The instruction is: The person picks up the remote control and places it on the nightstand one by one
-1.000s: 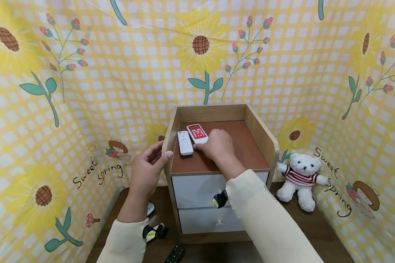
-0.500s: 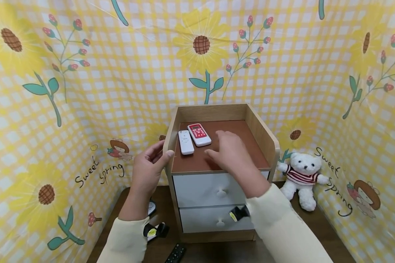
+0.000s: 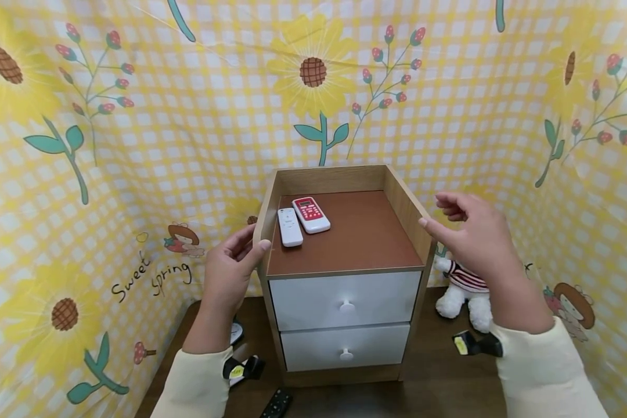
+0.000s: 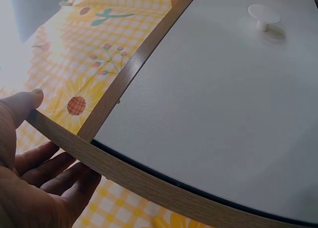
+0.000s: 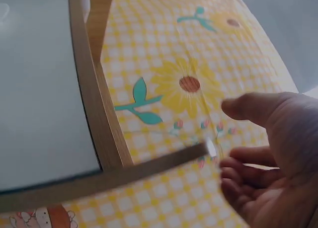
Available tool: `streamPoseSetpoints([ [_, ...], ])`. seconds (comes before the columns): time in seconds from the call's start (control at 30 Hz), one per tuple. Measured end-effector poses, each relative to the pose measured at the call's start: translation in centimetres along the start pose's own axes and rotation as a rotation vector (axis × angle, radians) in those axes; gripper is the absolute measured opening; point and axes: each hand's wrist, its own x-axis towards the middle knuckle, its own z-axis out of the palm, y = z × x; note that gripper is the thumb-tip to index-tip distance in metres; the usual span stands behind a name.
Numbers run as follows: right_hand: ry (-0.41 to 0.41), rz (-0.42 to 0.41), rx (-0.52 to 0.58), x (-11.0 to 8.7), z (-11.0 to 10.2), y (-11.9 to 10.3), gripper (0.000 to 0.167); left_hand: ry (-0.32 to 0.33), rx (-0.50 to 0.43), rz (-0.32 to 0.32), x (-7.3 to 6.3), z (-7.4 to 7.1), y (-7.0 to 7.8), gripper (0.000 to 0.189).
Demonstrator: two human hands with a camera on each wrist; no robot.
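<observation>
A small wooden cabinet [image 3: 345, 273] with white drawers stands in the middle of the head view. On its brown top lie a slim white remote control [image 3: 290, 227] and a red-and-white remote control [image 3: 311, 215], side by side at the left. My left hand [image 3: 232, 267] grips the cabinet's left side panel [image 4: 134, 171], thumb on one face and fingers on the other. At the right side panel [image 5: 169, 158], my right hand [image 3: 472, 232] is held with thumb and fingers apart; a small gap shows in the right wrist view. Nothing is in its fingers.
Right of the cabinet, a white teddy bear [image 3: 449, 299] in a striped sweater is partly hidden by my right arm. A black remote control [image 3: 277, 403] lies on the dark table [image 3: 449, 383] at front left. Checked cloth [image 3: 214, 116] surrounds everything.
My right hand has left the red-and-white remote control and moved right, off the cabinet's top to its right side panel. My left hand stays on the left panel.
</observation>
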Motion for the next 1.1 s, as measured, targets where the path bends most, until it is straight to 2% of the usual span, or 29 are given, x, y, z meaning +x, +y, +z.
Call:
streamPoseSetpoints([
  [0.1,-0.186,0.078,0.034,0.4,-0.5,1.5,0.06,0.002,0.0,-0.002,0.0,-0.1,0.1,0.05],
  [0.17,-0.243,0.102,0.051,0.5,-0.3,2.2,0.058,0.002,-0.003,-0.002,0.0,-0.1,0.2,0.05],
  [0.37,-0.212,0.147,0.113,0.6,0.2,2.7,0.051,-0.005,-0.005,0.002,0.0,-0.2,0.2,0.05],
  [0.57,-0.21,0.173,0.181,0.9,0.5,3.2,0.052,-0.01,-0.004,-0.008,0.3,-0.6,0.0,0.052],
  [0.77,-0.192,0.225,0.305,0.8,1.2,4.0,0.053,-0.024,-0.015,-0.019,0.4,-0.9,-0.4,0.051],
  [0.87,-0.178,0.242,0.354,0.7,1.7,4.3,0.053,-0.01,0.021,-0.016,-0.4,-1.1,-0.7,0.048],
  [0.97,-0.164,0.231,0.364,0.7,2.0,4.5,0.053,0.029,0.107,0.023,-2.1,-1.7,-1.6,0.044],
  [1.03,-0.155,0.221,0.359,0.7,2.0,4.5,0.053,0.06,0.179,0.053,-3.4,-2.2,-2.9,0.041],
  [1.1,-0.147,0.215,0.356,0.8,2.0,4.5,0.052,0.082,0.279,0.059,-4.9,-2.9,-4.9,0.038],
])
